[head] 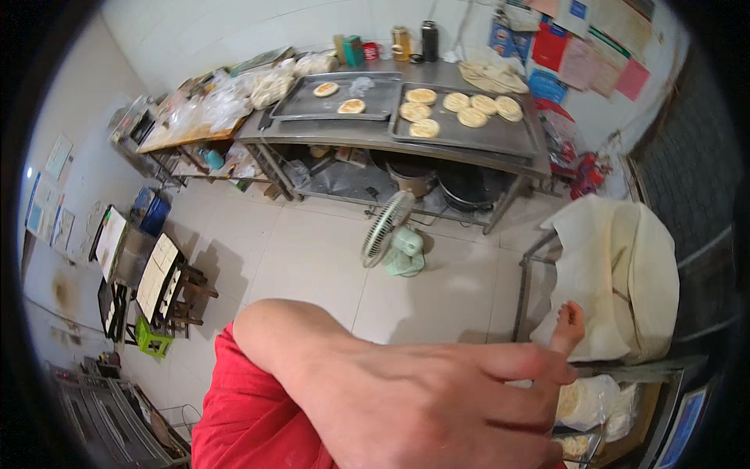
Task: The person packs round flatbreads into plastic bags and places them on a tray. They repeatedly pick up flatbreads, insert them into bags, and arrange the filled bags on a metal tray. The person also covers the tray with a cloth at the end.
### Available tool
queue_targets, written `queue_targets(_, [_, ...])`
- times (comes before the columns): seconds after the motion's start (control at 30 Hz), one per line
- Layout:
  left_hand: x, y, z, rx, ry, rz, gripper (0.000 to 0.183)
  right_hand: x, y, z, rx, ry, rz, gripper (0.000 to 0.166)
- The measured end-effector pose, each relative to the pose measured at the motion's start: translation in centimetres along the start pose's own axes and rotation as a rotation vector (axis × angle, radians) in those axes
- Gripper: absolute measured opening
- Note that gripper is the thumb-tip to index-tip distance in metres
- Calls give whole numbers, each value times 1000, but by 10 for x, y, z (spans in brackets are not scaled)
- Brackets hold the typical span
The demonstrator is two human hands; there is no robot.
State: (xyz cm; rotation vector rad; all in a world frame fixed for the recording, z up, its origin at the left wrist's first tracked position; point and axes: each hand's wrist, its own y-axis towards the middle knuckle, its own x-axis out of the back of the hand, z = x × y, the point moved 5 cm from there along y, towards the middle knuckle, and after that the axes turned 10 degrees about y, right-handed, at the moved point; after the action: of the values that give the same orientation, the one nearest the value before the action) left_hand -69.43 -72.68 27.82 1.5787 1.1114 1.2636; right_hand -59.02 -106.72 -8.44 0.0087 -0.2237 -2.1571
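Observation:
My left hand (433, 404) is very close to the camera, its back towards me. The bare forearm comes out of a red sleeve (252, 404) and crosses the view to the right. Its fingertips are turned away, so whether they hold anything is hidden. Beyond it, my right hand (568, 325) appears small, fingers bent, with the rest of that arm covered. It overlaps the edge of a cream cloth (592, 258) draped over a metal frame (521, 287); contact cannot be made out. Below lie clear plastic bags of pale food (586, 401).
A green pedestal fan (389, 234) stands on the tiled floor. Behind it, a steel table (328, 130) carries two trays with round flatbreads (471, 116). Dough pieces lie on a board (158, 267) on a wooden stool, left. A dark oven-like unit (111, 416) occupies the lower left.

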Motion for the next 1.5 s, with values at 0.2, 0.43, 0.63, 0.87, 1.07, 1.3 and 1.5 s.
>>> queue_targets(0.2, [187, -46, -12, -17, 57, 345, 25, -206, -58, 35, 246, -253, 369, 13])
queue_targets(0.43, [312, -130, 83, 520, 346, 187, 11, -323, -104, -76, 28, -734, 826, 18])
queue_targets(0.63, [408, -243, 210, 901, 577, 376, 24, -496, -88, -92, 55, -736, 846, 21])
queue_targets(0.87, [580, -368, 231, 1599, 800, 336, 35, -821, -55, 33, 202, -255, 765, 13])
queue_targets(1.07, [701, -479, 227, 1927, 861, 132, 40, -1009, 47, 16, 308, -343, 532, 16])
queue_targets(1.3, [796, -491, 332, 1888, 774, 232, 41, -1082, 96, 24, 209, -798, 429, 24])
queue_targets(1.5, [832, -467, 459, 1590, 678, 319, 46, -1124, 152, -28, 24, -833, 410, 38])
